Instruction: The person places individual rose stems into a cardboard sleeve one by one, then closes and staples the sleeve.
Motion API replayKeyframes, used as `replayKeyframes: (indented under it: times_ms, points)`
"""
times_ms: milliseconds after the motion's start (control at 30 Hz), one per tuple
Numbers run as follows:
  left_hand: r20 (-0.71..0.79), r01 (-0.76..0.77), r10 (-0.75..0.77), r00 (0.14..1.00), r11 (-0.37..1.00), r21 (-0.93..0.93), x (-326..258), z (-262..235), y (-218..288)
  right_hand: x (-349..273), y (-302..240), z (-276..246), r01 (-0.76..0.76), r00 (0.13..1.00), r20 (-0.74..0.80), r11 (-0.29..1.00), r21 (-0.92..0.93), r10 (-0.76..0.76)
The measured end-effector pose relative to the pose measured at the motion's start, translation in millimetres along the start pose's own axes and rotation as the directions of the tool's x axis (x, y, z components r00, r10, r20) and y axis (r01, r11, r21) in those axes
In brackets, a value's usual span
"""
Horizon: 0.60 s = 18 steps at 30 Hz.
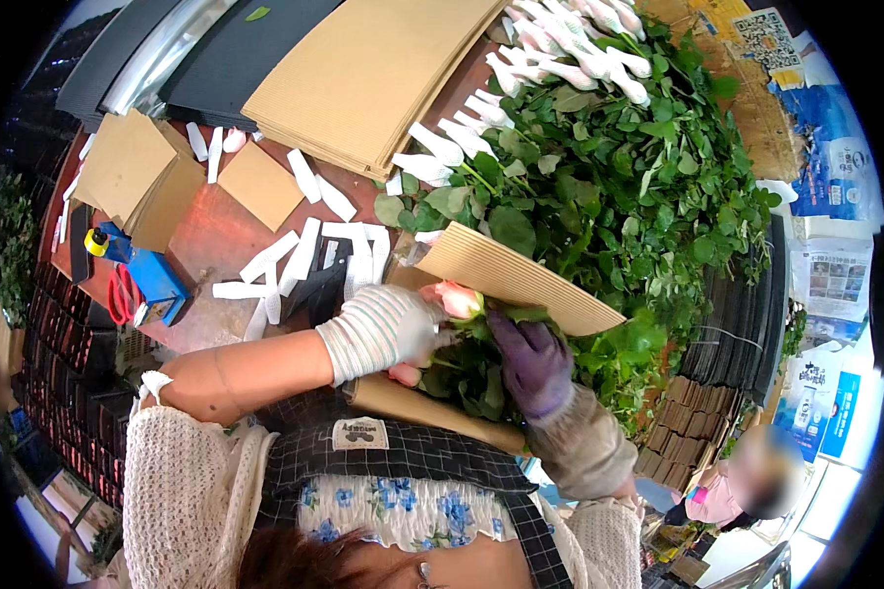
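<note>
Head view, looking down at the counter (216, 236).

Left hand (388, 329), in a white knit glove: grip closed around the stems just below a pale pink rose bud (459, 299). A second pink bud (404, 374) shows under the same hand.

Right hand (532, 361), in a purple glove with a grey sleeve: fingers curled down into the rose leaves (481, 383) beside the bud. Whether this grip holds a stem or only presses on the foliage cannot be told; the leaves hide the fingertips.

The roses lie in a sheet of corrugated cardboard (521, 280), folded around them, one flap above the hands and one below, near the person's chest.

Surroundings:
- Large heap of green rose stems (638, 187) behind the cardboard, upper right; their buds are wrapped in white paper sleeves (570, 49).
- Stack of flat cardboard sheets (363, 79) at the top centre.
- Loose white paper strips (295, 260) scattered on the counter to the left of the hands.
- Blue box (152, 275) and red-handled scissors (121, 294) at the far left.
- Another person (746, 481), lower right, blurred.
</note>
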<state>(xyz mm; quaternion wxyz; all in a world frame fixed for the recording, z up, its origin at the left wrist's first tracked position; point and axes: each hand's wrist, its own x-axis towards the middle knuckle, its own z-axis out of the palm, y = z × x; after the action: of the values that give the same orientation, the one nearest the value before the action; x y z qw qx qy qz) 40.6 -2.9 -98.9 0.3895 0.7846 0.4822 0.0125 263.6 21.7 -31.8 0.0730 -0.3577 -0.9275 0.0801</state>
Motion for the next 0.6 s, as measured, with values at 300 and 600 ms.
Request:
replayKeyframes:
  times_ms: [300,600]
  points:
    - [-0.162,-0.048,0.028,0.986,0.992,-0.12,-15,0,-3,11,13,70,-0.095,0.995,-0.007,0.993,-0.073,0.095]
    - [-0.275,-0.118,0.103,0.956,0.992,-0.037,-10,2,-4,12,4,65,-0.276,0.961,-0.086,0.94,-0.202,0.263]
